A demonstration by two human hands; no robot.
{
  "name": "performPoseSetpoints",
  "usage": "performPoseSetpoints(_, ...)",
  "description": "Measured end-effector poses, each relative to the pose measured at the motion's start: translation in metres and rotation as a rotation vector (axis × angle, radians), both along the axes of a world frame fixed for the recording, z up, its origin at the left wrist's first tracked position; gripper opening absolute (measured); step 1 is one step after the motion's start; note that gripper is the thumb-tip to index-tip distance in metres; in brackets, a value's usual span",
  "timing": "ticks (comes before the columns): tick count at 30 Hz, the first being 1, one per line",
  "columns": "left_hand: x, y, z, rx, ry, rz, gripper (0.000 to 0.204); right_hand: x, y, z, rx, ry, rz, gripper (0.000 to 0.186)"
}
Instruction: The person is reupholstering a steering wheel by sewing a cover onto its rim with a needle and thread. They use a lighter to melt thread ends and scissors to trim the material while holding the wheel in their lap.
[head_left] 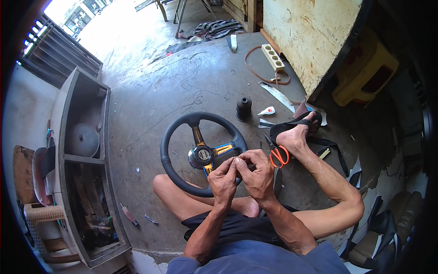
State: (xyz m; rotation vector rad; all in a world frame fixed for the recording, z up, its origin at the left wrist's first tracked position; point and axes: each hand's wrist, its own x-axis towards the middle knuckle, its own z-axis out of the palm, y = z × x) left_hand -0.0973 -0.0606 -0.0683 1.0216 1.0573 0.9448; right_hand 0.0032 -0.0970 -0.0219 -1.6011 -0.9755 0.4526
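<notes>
My left hand [222,181] and my right hand [258,176] meet over the right side of a black steering wheel [204,155]. Both are closed in a pinch, thumbs and fingertips almost touching. Whatever lies between the fingertips is too small to make out. The wheel rests in front of my folded legs, with gold and bluish spokes and a round dark hub; the hands hide part of its right rim. Right of the hands lie scissors with orange handles [279,156]. Beyond the wheel stands a cone of black thread [243,108], beside a small white squeeze bottle [267,111].
Loose dark thread [157,122] trails over the grey floor. A power strip [273,58] with a brown cord lies at the far right, near a worn yellowish panel [310,41]. A grey cabinet [84,159] borders the left. A pink-handled tool [129,214] lies near it.
</notes>
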Motion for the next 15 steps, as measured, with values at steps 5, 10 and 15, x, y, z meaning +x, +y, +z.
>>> performPoseSetpoints(5, -0.0001, 0.0000, 0.0018, 0.000, -0.010, 0.002, 0.022, -0.0001, -0.0002, -0.0001, -0.014, 0.006, 0.013, 0.011)
performPoseSetpoints(10, 0.0007, 0.0002, 0.0074, -0.022, -0.043, -0.007, 0.023, -0.0005, -0.0006, 0.0022, -0.020, 0.016, 0.017, 0.012)
performPoseSetpoints(15, -0.0016, 0.0006, 0.0018, -0.004, -0.013, -0.001, 0.023, -0.0015, 0.0004, 0.0009, -0.035, 0.024, 0.016, 0.012)
